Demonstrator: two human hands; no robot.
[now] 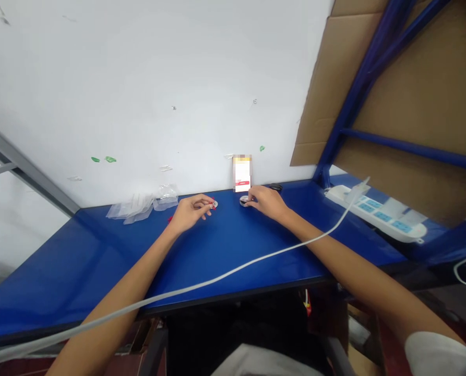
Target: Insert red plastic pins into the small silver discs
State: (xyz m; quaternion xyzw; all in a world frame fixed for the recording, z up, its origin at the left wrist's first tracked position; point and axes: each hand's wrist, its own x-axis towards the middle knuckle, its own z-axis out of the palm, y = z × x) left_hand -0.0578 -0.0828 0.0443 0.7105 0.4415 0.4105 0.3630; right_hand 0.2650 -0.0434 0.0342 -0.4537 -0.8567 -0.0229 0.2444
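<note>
My left hand point(189, 211) is over the back of the blue table point(233, 240), thumb and fingertips closed on a small red object point(212, 202). Its exact kind is too small to tell. Right behind those fingertips shows a small round whitish disc point(216, 204). My right hand point(269, 201) rests farther right, its thumb and forefinger pinched at a second small round disc point(243, 200) with a dark part on it. The fingers cover some of that disc. A phone point(242, 175) with a lit screen leans upright against the wall between both hands.
Clear plastic bags point(139, 205) lie at the back left. A small black object point(275, 187) sits behind my right hand. At right stands a white power strip point(377, 211); its white cable point(233, 271) crosses in front of both forearms. A blue metal frame point(354, 94) rises at right.
</note>
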